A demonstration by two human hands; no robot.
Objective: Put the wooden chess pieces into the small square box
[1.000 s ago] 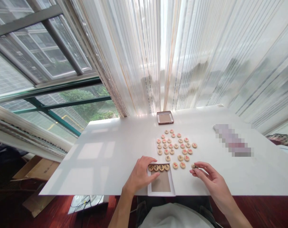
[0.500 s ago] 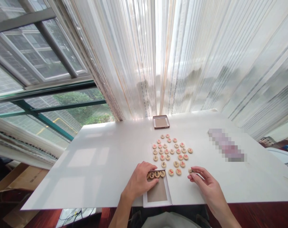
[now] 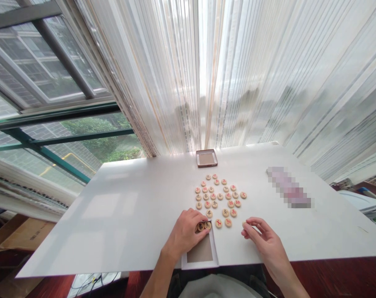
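Several round wooden chess pieces (image 3: pixel 220 195) with red and black characters lie spread on the white table (image 3: pixel 135 211). A shallow white box (image 3: pixel 201 250) with a brown floor sits at the near edge, and a few pieces (image 3: pixel 204 226) line its far end. My left hand (image 3: pixel 185 231) rests on the box's left rim, fingers curled over those pieces. My right hand (image 3: pixel 262 238) lies to the right, its fingertips pinched on one wooden piece (image 3: pixel 245 224) against the table.
A small brown box lid (image 3: pixel 206 158) lies at the far side of the table by the sheer curtain (image 3: pixel 237 70). A blurred pinkish item (image 3: pixel 289 192) is at the right. Windows are at the left; cardboard boxes (image 3: pixel 20 234) sit on the floor below.
My left hand has slid further over the row of pieces in the box, covering more of them. My right hand keeps its pinch on the piece. The view has shifted a little.
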